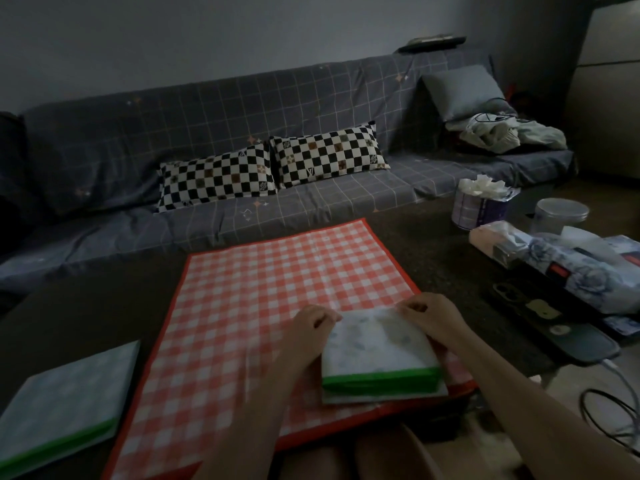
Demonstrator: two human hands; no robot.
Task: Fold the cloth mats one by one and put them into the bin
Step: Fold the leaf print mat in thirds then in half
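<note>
Red-and-white checked cloth mat with a red border (263,306) lies spread flat on the dark worktop (446,258), reaching from the near edge toward the sofa. On its near right part sits a folded white cloth mat with a faint pattern and a green edge (379,358), the green band facing the person. Both hands are on the far edge of this folded mat: the left hand (313,323) pinches the far left corner with curled fingers, and the right hand (427,313) pinches the far right corner in the same way. The forearms come in from the lower edge of the view, one on each side of the folded mat.

At the near left corner of the worktop, just beside the checked mat, lies a second folded pale mat with a green edge (65,407), untouched by either hand.

On the right side of the worktop are a round tissue holder with white paper sticking out (479,206), a clear round plastic container with a lid (561,214), a soft tissue pack with a blue floral print (554,261) and a dark phone with a cable plugged in (571,341).

Behind the worktop stands a grey sofa with a thin grid pattern (145,143). Two black-and-white chequered cushions (270,171) lean against its back, and a plain grey pillow (464,91) and crumpled pale clothes (502,133) lie at its right end.
</note>
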